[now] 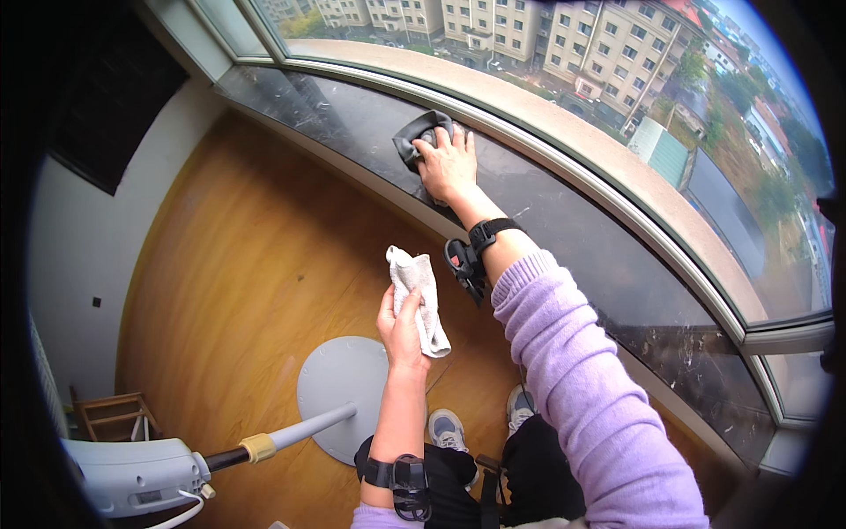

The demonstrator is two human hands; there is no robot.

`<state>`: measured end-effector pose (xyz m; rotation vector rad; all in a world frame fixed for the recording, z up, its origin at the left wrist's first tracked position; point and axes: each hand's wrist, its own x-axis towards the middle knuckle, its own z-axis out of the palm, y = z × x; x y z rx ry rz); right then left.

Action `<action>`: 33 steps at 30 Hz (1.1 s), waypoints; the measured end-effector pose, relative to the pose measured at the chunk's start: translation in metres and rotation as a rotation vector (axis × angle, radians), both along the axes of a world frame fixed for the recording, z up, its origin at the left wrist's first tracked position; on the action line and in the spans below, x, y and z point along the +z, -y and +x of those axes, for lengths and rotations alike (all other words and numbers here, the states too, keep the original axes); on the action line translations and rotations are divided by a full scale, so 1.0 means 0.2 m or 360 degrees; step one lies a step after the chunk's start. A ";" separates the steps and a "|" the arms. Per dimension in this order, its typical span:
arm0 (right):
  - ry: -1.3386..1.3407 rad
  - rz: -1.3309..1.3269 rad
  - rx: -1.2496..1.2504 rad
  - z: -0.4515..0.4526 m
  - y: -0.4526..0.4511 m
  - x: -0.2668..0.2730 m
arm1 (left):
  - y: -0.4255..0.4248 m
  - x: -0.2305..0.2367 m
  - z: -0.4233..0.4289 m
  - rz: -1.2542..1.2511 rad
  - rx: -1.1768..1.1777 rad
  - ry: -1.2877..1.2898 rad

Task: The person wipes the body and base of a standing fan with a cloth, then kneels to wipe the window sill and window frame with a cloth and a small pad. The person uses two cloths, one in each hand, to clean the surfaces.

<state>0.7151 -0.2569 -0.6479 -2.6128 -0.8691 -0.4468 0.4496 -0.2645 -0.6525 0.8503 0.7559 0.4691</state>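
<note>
My right hand (451, 164) is stretched out to the dark stone windowsill (555, 192), fingers spread over a bunched dark grey cloth (404, 141). The cloth lies on the sill close to the window frame, and the palm hides part of it. Lower down, over the floor, my left hand (402, 330) grips a folded white terry cloth (423, 291) between thumb and fingers. White smears and specks mark the sill's surface, mostly towards its right end.
A pedestal fan stands at lower left, with a round grey base (340, 377), a pole (317, 425) and a white housing (139, 473) with a cord. Behind it is a wooden frame piece (115, 416). The window frame (529, 142) borders the sill. Wood-look flooring (238, 264) lies below.
</note>
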 end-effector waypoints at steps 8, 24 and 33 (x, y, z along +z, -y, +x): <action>0.0185 0.0068 -0.0298 -0.23 0.84 0.03 | 0.05 0.00 0.04 -0.0040 -0.0067 0.0103; -0.0127 -0.0631 -0.2168 -1.46 3.34 -0.07 | 0.06 0.00 -0.04 0.0001 -0.0230 0.0188; 0.0515 -0.0091 -0.0888 -1.09 2.01 -0.09 | 0.05 -0.03 -0.01 0.0052 -0.0305 0.0214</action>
